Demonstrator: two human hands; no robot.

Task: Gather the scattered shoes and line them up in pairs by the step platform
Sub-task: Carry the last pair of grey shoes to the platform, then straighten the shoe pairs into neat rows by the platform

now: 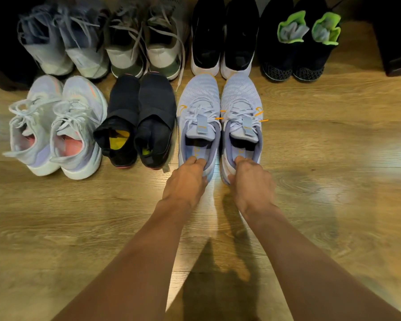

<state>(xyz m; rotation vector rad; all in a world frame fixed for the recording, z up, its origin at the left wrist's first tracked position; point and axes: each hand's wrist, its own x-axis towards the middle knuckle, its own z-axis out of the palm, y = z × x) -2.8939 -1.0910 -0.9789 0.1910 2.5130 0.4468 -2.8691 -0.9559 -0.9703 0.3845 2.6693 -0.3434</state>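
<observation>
Mid-left, the pale laced pair (pixel 56 126) is parked; next, the black slip-ons (pixel 139 119). Centre: left hand (pixel 185 179) pinches the heel of the left light-blue shoe (pixel 198 107), right hand (pixel 252 179) pinches the heel of the right light-blue shoe (pixel 241 103), toes touching the back row (pixel 146 49) across the top. Seven pairs lined, no strays visible; seemingly only the release remains.
</observation>
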